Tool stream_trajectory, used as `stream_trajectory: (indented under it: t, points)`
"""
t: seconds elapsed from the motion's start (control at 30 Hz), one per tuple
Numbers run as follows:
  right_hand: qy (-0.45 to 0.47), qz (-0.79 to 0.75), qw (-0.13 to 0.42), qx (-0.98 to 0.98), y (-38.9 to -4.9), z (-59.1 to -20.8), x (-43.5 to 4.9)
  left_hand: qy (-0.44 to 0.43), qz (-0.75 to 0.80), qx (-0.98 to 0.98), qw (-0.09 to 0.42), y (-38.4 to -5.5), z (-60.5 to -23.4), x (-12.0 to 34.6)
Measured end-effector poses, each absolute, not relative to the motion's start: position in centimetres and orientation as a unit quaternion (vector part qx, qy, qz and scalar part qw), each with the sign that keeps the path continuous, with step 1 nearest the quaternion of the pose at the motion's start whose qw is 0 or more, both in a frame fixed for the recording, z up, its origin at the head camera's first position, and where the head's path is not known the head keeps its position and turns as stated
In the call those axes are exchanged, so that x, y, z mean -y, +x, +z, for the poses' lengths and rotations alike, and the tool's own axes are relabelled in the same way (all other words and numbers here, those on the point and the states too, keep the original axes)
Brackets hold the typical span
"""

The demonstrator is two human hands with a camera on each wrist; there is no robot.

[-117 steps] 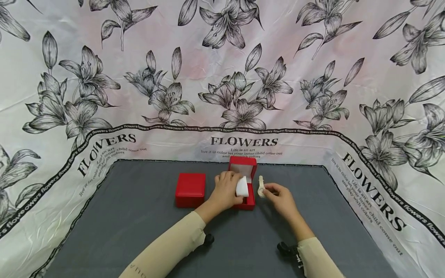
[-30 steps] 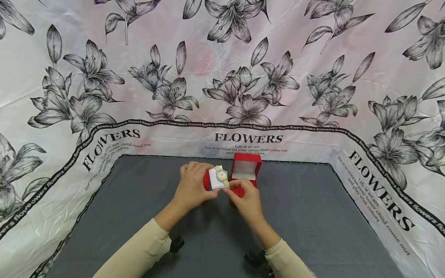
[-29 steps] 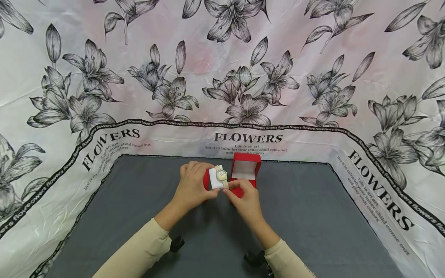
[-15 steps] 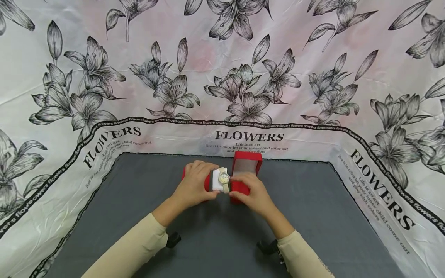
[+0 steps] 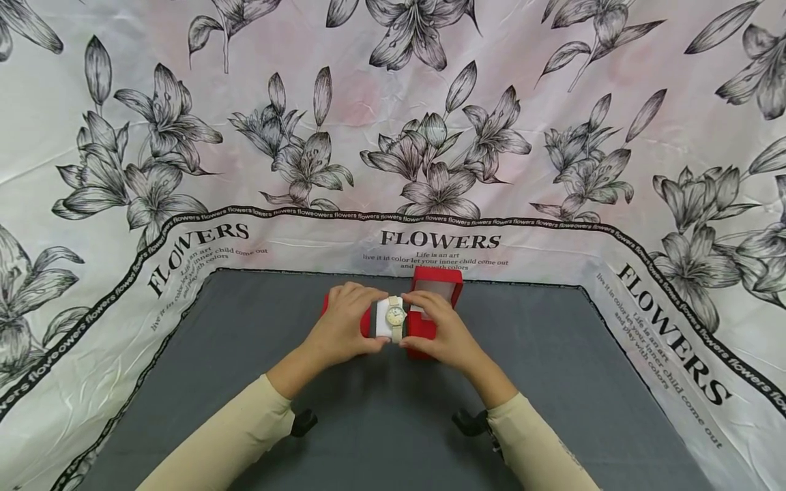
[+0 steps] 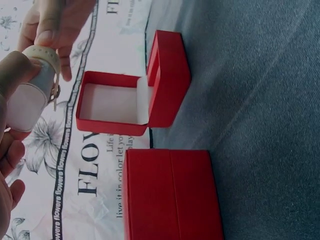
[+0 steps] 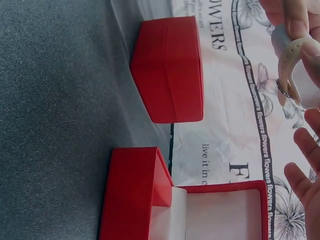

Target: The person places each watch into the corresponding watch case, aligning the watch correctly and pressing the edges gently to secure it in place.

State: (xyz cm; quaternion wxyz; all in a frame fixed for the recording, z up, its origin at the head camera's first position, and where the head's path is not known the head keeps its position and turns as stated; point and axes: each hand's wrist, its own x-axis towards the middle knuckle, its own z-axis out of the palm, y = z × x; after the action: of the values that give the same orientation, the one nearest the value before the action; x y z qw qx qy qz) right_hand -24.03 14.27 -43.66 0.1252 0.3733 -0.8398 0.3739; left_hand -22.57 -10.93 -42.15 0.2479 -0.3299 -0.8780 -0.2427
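Watch point(image 5: 396, 314), apart from white cushion point(image 5: 382, 320) 3.9 s ago, now round it. Left hand point(image 5: 340, 320) pinches cushion's left part; right hand point(image 5: 447, 332) pinches watch side between thumb and finger. Step, judged: fitting strap point(image 6: 47, 52); next move likely calls for steady two-sided grip. Buckle point(image 7: 285, 89) fastening: cannot tell. Most room on bench's point(image 5: 387, 423) near side. Behind: closed red box point(image 6: 172, 195) left, open red box point(image 7: 131, 195) right, near each other. Open lid point(image 5: 439, 275) close to far edge; floral cloth point(image 5: 368, 164) beyond.

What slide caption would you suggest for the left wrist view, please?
Two hands hold a watch against a white cushion near an open red box and a closed red box.
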Motion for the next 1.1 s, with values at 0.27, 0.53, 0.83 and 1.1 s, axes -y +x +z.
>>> stream_trajectory:
  t: [0.27,0.53,0.83,1.1]
  points:
    - [0.396,0.351,0.129,0.839,-24.22,-43.71,-14.14,-0.329,-0.259,0.880,0.224,-22.36,-42.38,10.85]
    - [0.402,0.349,0.149,0.833,-24.50,-43.90,-14.46,-0.338,-0.272,0.884,0.176,-22.30,-42.28,10.76]
    - [0.420,0.322,0.161,0.833,-24.74,-43.34,-14.37,-0.357,-0.258,0.878,0.187,-22.43,-41.72,11.07]
    - [0.423,0.304,0.158,0.839,-24.41,-43.12,-14.14,-0.361,-0.259,0.872,0.204,-22.48,-42.05,11.19]
